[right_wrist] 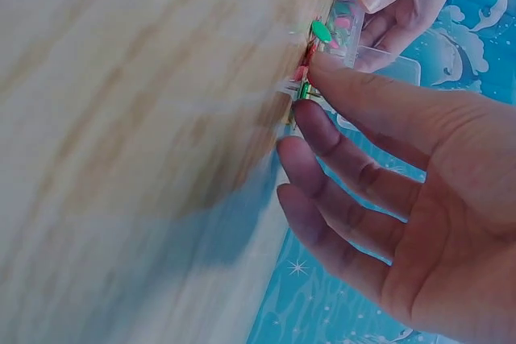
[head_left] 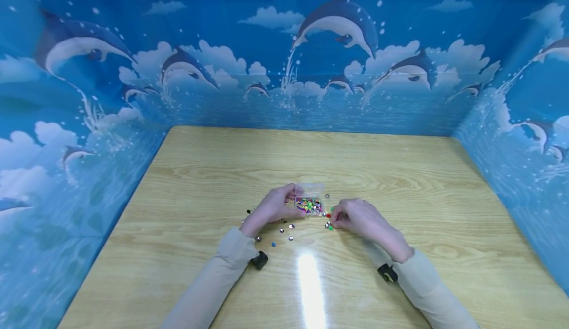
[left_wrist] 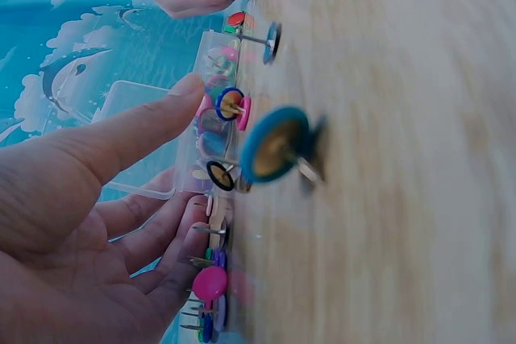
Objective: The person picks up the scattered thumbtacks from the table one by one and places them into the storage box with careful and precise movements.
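A small clear plastic box (head_left: 309,213) filled with colourful thumbtacks (head_left: 307,204) stands on the table, its lid (head_left: 312,187) raised at the back. My left hand (head_left: 276,203) holds the box from the left, thumb along the near side and fingers behind. To the right of the box, my right hand (head_left: 361,217) has its thumb and index fingertips down among loose tacks. A green thumbtack (right_wrist: 321,31) shows just past the thumb in the right wrist view. Whether a tack is pinched between those fingertips is hard to make out.
Loose silver-looking tacks (head_left: 291,226) and a blue tack (head_left: 273,244) lie in front of the box. More tacks, one with a pink head (left_wrist: 210,283), lie by the left hand, several with points exposed. A dolphin-print backdrop (head_left: 284,102) encloses the wooden table (head_left: 213,161).
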Motion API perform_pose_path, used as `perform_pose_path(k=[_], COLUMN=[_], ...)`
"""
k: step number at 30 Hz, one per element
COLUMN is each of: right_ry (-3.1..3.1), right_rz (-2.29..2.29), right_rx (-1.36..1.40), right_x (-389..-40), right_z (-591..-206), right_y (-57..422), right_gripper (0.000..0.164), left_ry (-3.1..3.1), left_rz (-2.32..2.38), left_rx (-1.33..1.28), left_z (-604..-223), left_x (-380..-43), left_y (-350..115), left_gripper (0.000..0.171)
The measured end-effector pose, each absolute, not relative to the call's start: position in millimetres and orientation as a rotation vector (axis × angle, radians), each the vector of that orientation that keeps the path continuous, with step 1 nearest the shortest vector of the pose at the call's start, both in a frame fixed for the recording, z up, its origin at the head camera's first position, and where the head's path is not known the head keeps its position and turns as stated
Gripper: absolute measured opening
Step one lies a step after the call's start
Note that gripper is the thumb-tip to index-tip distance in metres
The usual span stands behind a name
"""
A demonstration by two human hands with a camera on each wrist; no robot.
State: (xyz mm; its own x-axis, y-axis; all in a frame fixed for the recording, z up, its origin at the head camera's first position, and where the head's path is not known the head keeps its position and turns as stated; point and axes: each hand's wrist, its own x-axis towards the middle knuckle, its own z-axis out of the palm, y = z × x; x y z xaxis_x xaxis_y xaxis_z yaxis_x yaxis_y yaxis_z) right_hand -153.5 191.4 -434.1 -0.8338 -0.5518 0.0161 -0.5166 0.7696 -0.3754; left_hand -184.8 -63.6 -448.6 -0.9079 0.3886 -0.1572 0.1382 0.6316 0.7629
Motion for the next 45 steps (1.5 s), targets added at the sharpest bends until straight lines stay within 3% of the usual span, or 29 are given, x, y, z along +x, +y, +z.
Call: perform_pose_path(k=[17, 28, 45], right_ry=[2.976, 2.981, 2.991], right_rz=[-0.728, -0.793, -0.846], right_rx=[-0.794, -0.805, -0.820], right_x=[-156.4, -164.9, -170.0], right_z=[-431.9, -427.1, -423.0], right_y=[181.9, 159.4, 141.0], right_gripper=[0.016, 0.003, 0.008], left_ry=[2.537, 2.544, 2.530], left_rz=[1.177, 1.167, 1.168], left_rx=[0.415, 0.427, 0.444], left_z=[-448.1, -449.4, -450.4], left_x=[-185.3, -185.9, -186.5], left_y=[-63.7, -64.2, -63.5], left_gripper=[0.062, 0.062, 0.065])
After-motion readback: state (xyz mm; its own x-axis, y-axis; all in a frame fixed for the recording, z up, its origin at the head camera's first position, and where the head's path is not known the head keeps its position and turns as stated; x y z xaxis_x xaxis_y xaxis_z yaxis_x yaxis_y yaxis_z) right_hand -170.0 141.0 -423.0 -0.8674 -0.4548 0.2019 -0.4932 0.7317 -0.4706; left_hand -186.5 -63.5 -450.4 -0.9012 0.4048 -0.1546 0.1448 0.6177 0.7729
